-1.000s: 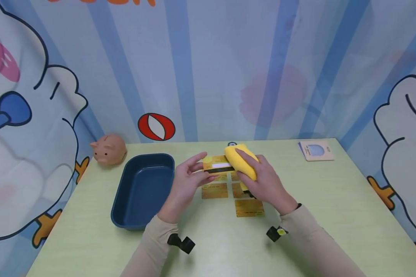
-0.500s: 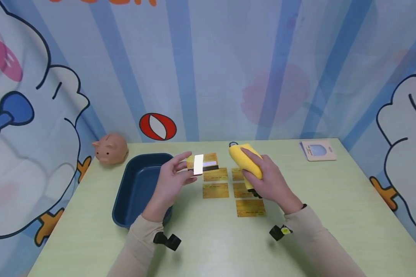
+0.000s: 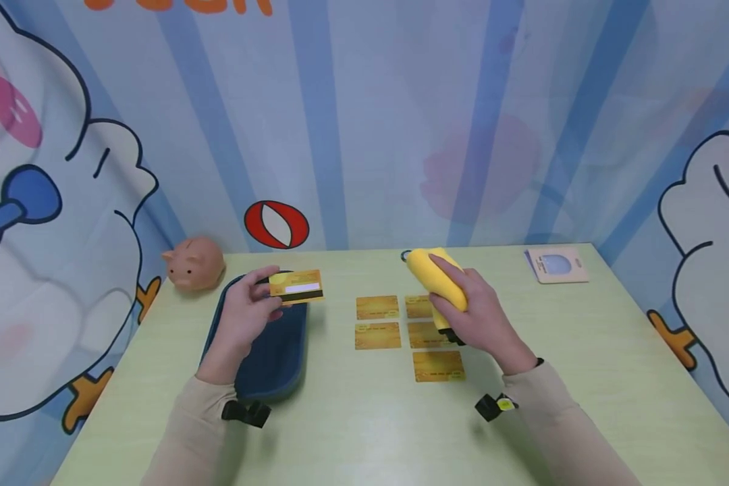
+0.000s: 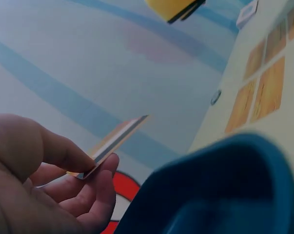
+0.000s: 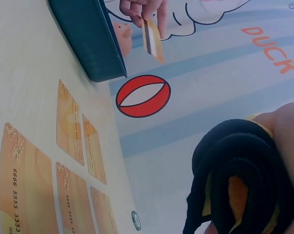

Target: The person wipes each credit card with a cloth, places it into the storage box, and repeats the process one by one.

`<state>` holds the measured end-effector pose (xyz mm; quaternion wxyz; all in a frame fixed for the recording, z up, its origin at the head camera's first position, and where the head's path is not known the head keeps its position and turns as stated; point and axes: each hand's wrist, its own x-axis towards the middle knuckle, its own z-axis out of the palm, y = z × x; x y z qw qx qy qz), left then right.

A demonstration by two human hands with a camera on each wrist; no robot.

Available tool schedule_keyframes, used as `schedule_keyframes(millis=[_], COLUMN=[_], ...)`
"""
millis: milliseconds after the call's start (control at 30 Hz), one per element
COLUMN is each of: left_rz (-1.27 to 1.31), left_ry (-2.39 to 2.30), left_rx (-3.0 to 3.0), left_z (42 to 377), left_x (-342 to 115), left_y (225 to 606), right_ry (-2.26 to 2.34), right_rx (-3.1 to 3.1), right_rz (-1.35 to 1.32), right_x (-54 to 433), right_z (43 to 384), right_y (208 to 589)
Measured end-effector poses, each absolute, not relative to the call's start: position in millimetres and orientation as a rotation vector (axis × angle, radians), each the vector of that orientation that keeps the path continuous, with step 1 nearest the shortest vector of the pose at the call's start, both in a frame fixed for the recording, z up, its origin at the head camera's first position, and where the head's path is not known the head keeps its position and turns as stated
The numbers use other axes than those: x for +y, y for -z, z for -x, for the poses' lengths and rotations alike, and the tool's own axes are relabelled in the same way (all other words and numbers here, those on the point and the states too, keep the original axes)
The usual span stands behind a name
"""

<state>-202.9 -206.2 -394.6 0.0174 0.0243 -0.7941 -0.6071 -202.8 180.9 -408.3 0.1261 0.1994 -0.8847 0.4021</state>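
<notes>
Head view: illumination is bright and even, with soft, diffuse shadows on the tabletop (image 3: 370, 432) beneath both sleeves (image 3: 185, 432). Wrist views: dimmer, with a bluish cast. In the left wrist view, the tray rim (image 4: 210, 168) beside the left hand (image 4: 42, 183) is blurred.

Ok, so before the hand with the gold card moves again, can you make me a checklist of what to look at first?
1. Striped gold card held firmly enough: looks ok; the left hand pinches it at one end.
2. Card lying in the blue tray: not ok; it is held up in the air.
3. Tray free inside: cannot tell; the part that shows is bare, but the hand and card hide some.
4. Right hand free: not ok; it grips a yellow plush item.
5. Five other gold cards flat on the table with gaps between: ok.
</notes>
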Motion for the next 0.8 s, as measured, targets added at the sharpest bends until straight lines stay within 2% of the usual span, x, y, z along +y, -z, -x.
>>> schedule_keyframes(millis=[367, 800], left_rz=[-0.191, -0.228], left_ry=[1.79, 1.706], left_rx=[-2.61, -2.901], left_z=[213, 228], left_x=[-242, -244], left_y=[397, 409], right_ry=[-1.185, -1.165], right_rx=[-2.563, -2.575], right_rz=[-0.569, -0.598], right_x=[185, 183], right_z=[201, 200], right_y=[407, 404])
